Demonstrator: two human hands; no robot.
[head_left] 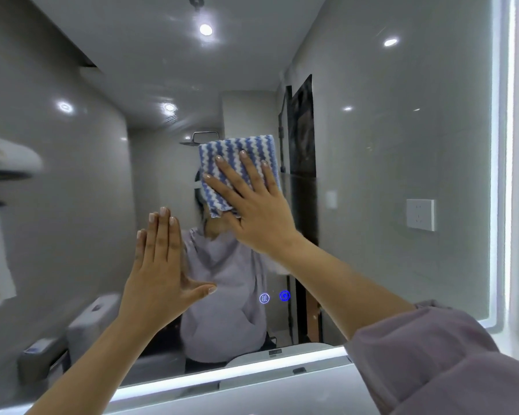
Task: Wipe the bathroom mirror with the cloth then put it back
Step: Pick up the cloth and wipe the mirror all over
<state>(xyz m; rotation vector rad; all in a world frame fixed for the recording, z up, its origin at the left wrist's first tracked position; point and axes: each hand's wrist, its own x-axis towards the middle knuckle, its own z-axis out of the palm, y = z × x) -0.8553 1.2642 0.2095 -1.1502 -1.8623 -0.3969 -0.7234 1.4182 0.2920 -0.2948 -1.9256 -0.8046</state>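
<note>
Lilac sleeve (432,354) on the right arm sits closest to the lens, pushed up toward the elbow. Right hand (258,202) is spread flat, fingers splayed, pressing the blue-and-white striped cloth (237,163) against the mirror (387,145), roughly mid-glass and above the two glowing blue touch icons (274,296). Left hand (159,265) is open w/ fingers together and thumb out, holding nothing, raised below-left of the cloth; can't tell if it touches the glass. Looks like the wiping step is underway. Next move prob. calls for steady flat pressure and sweeps out toward the lit edge strip (504,175) & corners, before the cloth goes back.
</note>
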